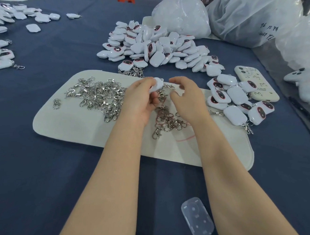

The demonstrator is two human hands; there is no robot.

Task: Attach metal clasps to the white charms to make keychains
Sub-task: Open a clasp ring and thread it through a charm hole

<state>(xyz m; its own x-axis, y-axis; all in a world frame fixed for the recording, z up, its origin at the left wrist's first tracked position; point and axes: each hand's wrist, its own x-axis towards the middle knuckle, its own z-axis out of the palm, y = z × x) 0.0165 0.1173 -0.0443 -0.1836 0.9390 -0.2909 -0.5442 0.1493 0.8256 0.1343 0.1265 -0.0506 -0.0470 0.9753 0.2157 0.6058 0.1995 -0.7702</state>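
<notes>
A: What covered the table (pixel 28 167)?
B: Dark blue cloth, with a pale mat (pixel 65 124) in the middle and plastic bags (pixel 252 15) at one o'clock.
A: And the charm (pixel 156 85)?
B: Over the mat, pinched in the left grip (pixel 141 98). The right grip (pixel 183 96), at its three o'clock, was loosely curled and held nothing. Clasps (pixel 100 96) lay heaped at nine o'clock, and a pile (pixel 156 46) of charms at twelve.

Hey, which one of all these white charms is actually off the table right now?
The charm held in the left hand above the mat; every other one lies on the table.
</notes>
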